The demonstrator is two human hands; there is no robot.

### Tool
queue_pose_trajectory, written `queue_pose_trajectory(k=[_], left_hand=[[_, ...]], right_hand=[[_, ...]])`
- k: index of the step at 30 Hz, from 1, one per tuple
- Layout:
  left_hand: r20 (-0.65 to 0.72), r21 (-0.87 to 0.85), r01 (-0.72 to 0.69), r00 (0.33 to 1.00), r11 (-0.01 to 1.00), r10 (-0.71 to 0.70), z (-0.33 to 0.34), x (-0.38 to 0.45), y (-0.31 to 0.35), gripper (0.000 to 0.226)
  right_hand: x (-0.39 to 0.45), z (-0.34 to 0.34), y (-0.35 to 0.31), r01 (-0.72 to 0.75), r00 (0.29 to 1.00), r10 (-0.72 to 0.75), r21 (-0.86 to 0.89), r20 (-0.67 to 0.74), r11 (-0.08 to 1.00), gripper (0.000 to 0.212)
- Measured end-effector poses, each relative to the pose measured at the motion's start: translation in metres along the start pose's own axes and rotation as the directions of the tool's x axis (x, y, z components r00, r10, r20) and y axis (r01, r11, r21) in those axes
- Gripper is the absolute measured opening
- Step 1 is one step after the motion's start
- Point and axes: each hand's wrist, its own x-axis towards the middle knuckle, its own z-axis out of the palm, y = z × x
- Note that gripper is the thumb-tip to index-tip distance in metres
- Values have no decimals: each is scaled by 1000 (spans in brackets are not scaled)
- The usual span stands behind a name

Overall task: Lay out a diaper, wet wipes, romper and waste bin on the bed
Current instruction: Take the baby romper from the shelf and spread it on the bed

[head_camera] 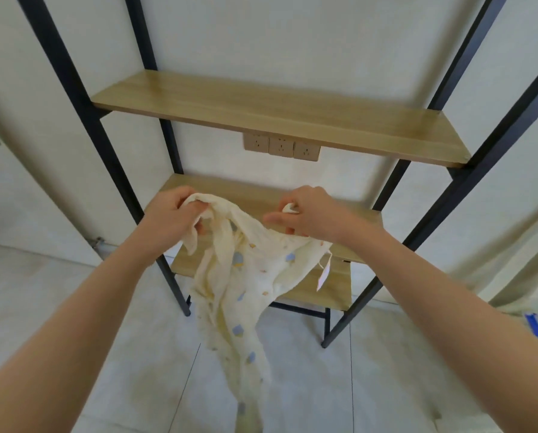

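Both hands were clenched on one romper [239,276]: left hand [174,214] bunching one top corner, right hand [311,214] pinching the other. It hung over the floor, before a rack [280,120] showing three wooden shelves and three wall sockets [281,146].

You face a black metal-framed shelf unit [467,170] with wooden boards against a pale wall [261,35] — three beige sockets [281,146] sit between its two upper boards. Grey floor tiles [42,285] lie below you; a door [8,170] stands left, a cream curtain [508,264] hangs right
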Motion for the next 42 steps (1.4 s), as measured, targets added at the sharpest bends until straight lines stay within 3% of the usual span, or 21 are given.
queue_pose_trajectory(k=[3, 6, 9, 14, 17, 20, 26, 31, 37, 42], left_hand=[[12, 34, 52, 999, 998, -52, -3, -17, -13, 15], [22, 63, 99, 995, 993, -100, -4, -34, -29, 16], [-26, 87, 135, 991, 987, -133, -8, -53, -44, 17], [-71, 91, 228, 972, 969, -222, -19, -85, -69, 19], [-79, 79, 285, 957, 955, -279, -25, -102, -84, 16], [-85, 46, 349, 935, 936, -344, -34, -121, -103, 13], [-101, -74, 429, 895, 900, -435, -65, -150, -138, 13], [-105, -219, 484, 852, 847, -514, -104, -176, -172, 13], [-13, -403, 520, 819, 753, -573, -159, -213, -215, 26], [43, -606, 540, 755, 584, -654, -194, -247, -262, 48]], right_hand=[[4, 20, 3, 52, 998, -46, -106, 51, 993, 41], [11, 39, 4, 59, 995, -59, 5, 83, 998, 38], [13, 56, 0, 60, 985, -58, -7, 160, 998, 33], [17, 93, -15, 159, 946, -115, -126, 303, 979, 48], [22, 120, -24, 276, 910, -172, -242, 377, 930, 32], [28, 145, -35, 326, 909, -209, -304, 360, 895, 20], [43, 186, -81, 247, 911, -218, -40, 349, 968, 16], [56, 225, -135, 69, 887, -161, 222, 433, 973, 18], [70, 281, -214, 75, 841, -234, 323, 487, 943, 22], [79, 334, -278, 82, 810, -284, 381, 513, 921, 17]])
